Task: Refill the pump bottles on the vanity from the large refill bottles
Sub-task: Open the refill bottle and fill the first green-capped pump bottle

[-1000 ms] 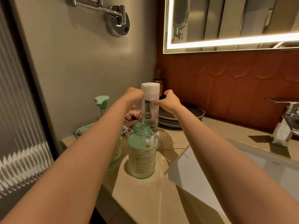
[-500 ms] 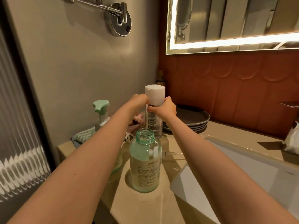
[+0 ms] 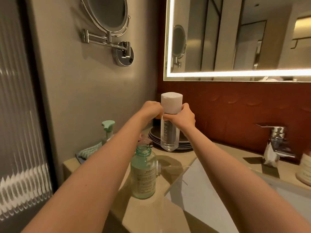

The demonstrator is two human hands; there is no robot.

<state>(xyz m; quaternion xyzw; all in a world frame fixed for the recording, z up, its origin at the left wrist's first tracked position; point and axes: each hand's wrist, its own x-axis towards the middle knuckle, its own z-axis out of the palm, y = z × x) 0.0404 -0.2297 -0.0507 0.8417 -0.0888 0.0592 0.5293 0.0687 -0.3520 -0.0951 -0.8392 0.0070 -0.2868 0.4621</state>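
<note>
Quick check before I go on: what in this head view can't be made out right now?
All in the head view:
1. Joint between white cap and clear bottle: covered by the left hand and right hand; loosened or not, cannot tell.
2. Pump bottle: body hidden behind the left forearm; fill level unknown.
3. Green open bottle: label print too small to read.
4. Woven container: cut off by the right edge.
</note>
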